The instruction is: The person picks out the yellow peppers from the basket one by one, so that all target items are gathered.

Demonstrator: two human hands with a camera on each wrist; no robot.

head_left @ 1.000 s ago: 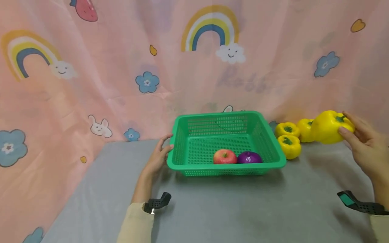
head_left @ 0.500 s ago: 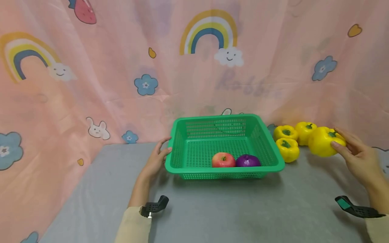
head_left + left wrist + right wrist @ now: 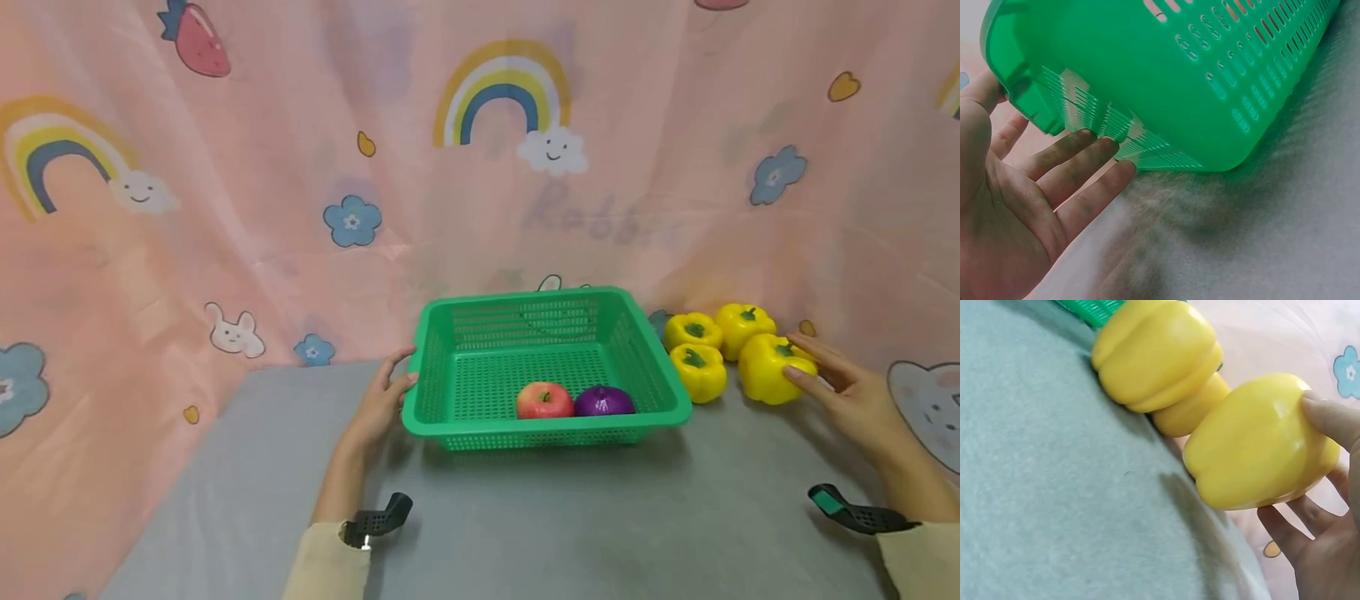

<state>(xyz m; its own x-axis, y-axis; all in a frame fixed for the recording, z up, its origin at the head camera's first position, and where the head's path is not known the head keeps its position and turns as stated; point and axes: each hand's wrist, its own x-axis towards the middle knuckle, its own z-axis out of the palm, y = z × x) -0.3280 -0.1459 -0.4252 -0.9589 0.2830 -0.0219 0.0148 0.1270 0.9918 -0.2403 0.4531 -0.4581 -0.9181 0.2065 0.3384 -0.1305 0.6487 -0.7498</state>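
Note:
A green plastic basket (image 3: 547,427) with slotted walls holds a red apple (image 3: 544,401) and a shiny purple onion-like vegetable (image 3: 604,401), side by side near its front wall. At the basket's left end my left hand (image 3: 381,407) touches the rim; in the left wrist view its fingers (image 3: 1079,165) reach fairly straight to the outer wall below the rim. My right hand (image 3: 851,398) holds a yellow bell pepper (image 3: 767,372) between thumb and fingers, low over the table with its stem toward the hand.
Right of the basket stand several other yellow bell peppers (image 3: 699,372), close together and just left of the held one. A grey cloth (image 3: 525,525) covers the table. Behind it hangs a pink patterned curtain (image 3: 465,208).
My right hand has brought the yellow bell pepper down and left, beside the other peppers. My left hand stays at the basket's left end. The head view has shifted slightly.

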